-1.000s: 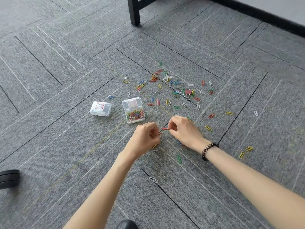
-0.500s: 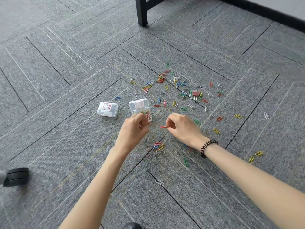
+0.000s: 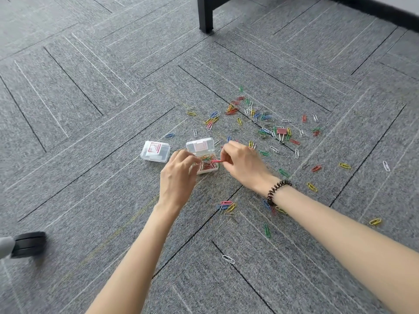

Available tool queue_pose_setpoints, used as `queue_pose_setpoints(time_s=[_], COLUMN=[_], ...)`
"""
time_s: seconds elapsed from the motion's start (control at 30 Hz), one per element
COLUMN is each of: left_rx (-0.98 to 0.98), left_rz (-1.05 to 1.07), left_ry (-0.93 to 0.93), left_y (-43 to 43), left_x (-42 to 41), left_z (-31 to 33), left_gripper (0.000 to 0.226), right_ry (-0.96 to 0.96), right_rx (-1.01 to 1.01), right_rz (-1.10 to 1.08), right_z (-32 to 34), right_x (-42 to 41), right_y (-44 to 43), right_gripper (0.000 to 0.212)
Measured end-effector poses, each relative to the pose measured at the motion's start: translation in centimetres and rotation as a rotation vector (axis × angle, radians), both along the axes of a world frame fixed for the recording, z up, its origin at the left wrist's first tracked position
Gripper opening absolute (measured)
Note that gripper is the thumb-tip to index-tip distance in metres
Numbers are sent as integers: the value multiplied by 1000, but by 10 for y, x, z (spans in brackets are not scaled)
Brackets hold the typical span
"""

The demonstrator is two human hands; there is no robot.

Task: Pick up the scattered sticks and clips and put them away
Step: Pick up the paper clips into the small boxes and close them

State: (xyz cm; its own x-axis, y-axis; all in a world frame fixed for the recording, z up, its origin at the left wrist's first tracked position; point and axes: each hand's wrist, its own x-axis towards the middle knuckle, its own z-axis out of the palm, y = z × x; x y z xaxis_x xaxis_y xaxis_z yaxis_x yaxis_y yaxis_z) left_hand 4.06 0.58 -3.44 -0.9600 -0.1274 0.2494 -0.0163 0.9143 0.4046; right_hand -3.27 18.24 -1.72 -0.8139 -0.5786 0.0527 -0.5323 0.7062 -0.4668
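Red paper clip [image 3: 216, 161] pinched by right hand [image 3: 242, 165] over open clear box [image 3: 190, 146] | left hand [image 3: 179, 172] curled beside, grip unclear | step: deposit | next: release inside rim

grey herringbone carpet [image 3: 90, 91] with black seams; red, yellow, green, blue, white paper clips [image 3: 256, 114] at one o'clock; clear box [image 3: 201, 155], its label perhaps pink.

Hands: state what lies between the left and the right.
Head view: a pink paper clip, pinched by the right hand, over the open clip box, short of the left hand.
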Motion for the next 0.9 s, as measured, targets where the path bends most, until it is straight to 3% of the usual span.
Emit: queue_pose_setpoints(time_s=[0.23,0.43,0.63,0.77,0.83,0.9], left_rx=[49,55,108,60,17,2], left_rz=[64,-3,-150,-294,-347,-349], left_ry=[-66,-100,-197,-256,-281,-245], left_y=[-6,12,37,43,44,46], left_x=[31,46,59,67,71,74], left_z=[-4,-7,-10,-12,-12,-12], left_gripper=[17,16,22,39,47,42], right_ry=[73,49,-234,-425,-430,-396], right_rx=[8,1,145,182,208,230], right_rz=[123,137,133,144,139,119], right_z=[-6,-10,-2,-2,0,0], right_x=[-3,3,26,43,52,60], right_y=[-35,-20,26,46,49,49], right_gripper=[7,12,11,31,40,40])
